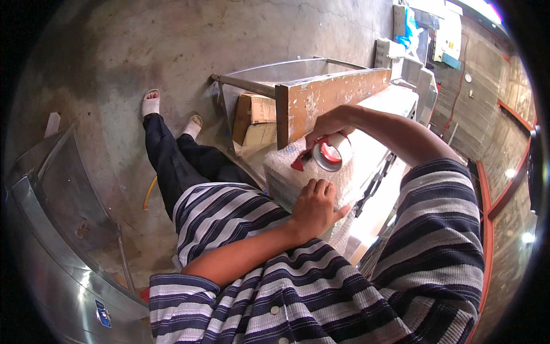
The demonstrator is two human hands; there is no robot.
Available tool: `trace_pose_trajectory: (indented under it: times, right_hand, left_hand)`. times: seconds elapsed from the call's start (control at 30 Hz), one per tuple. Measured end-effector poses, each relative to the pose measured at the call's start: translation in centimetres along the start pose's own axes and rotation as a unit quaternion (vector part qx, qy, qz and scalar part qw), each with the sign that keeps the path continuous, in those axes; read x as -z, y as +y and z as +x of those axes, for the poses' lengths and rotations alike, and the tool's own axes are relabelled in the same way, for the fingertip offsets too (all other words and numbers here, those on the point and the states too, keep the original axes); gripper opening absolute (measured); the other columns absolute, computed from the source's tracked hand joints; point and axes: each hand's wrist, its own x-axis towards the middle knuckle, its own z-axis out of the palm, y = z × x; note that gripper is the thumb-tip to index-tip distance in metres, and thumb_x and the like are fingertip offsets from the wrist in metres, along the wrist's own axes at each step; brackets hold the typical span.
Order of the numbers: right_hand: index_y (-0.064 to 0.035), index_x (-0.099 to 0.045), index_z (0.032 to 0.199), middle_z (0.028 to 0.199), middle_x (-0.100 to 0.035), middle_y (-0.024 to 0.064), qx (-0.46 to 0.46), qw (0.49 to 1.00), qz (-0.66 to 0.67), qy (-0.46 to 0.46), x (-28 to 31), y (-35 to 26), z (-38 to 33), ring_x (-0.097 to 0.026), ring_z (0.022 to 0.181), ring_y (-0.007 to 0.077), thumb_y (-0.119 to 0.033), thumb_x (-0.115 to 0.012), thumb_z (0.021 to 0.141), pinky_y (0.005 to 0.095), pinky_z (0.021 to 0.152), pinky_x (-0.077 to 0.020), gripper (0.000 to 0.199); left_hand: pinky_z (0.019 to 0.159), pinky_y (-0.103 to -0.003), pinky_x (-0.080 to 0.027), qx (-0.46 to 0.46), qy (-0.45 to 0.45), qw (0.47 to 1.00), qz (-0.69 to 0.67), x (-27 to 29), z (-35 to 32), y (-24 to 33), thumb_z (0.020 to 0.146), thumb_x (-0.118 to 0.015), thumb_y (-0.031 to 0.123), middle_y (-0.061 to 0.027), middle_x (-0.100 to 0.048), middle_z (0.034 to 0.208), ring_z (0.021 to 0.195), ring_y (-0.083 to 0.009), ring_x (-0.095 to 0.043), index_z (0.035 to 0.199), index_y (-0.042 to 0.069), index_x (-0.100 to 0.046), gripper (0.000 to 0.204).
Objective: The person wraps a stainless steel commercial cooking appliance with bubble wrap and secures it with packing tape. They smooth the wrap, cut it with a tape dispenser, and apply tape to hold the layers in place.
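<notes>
The shirt (344, 281) at five o'clock is banded navy and pale grey; the trousers (162, 163) at nine, black. The tape dispenser (329, 152) at two is red, the bubble wrap (282, 179) at centre milky-clear. The board (337, 96) at one is orange-brown flecked white, the carton (260, 110) at eleven tan.

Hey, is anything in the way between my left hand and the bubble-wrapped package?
Nothing visible stands between them: your left hand appears to rest directly on the bubble-wrapped package. The red tape dispenser, held in your right hand, is over the package beyond your left fingers, not between.
</notes>
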Motion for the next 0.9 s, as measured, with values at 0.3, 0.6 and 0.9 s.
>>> trace_pose_trajectory:
  times: [0.3,0.6,0.9]
  right_hand:
    - [-0.0013,-0.077,0.104,0.097,-0.075,0.0104,0.019,0.993,-0.096,0.066,-2.0,4.5,-5.8,-0.073,0.081,0.0223,-0.048,-0.086,0.076,0.0363,0.071,-0.0615,0.055]
    - [-0.003,-0.076,0.123,0.107,-0.077,0.0122,0.112,0.991,-0.028,0.067,-2.2,7.6,-5.7,-0.074,0.092,0.0185,-0.036,-0.08,0.089,0.0338,0.076,-0.0634,0.048]
    - [0.0038,-0.055,0.143,0.126,-0.068,0.0205,0.088,0.961,0.26,0.022,-2.9,9.2,-8.2,-0.073,0.099,0.0212,-0.018,-0.083,0.089,0.0358,0.088,-0.0625,0.064]
  left_hand:
    - [0.098,-0.043,-0.053,-0.042,-0.069,0.988,-0.129,0.5,0.3,-5.1,0.081,-0.082,0.055,-0.0228,-0.061,0.122,0.119,-0.0338,-0.059,0.116,-0.004,-0.067,0.07]
    - [0.128,-0.045,-0.027,-0.147,-0.148,0.978,-0.017,-0.1,4.8,-14.1,0.056,-0.081,0.085,-0.0319,-0.043,0.157,0.15,-0.0413,-0.039,0.15,-0.011,-0.044,0.14]
    - [0.127,-0.046,-0.03,-0.123,-0.151,0.981,-0.021,0.2,4.3,-13.8,0.059,-0.08,0.085,-0.0332,-0.044,0.156,0.148,-0.0424,-0.041,0.148,-0.014,-0.044,0.138]
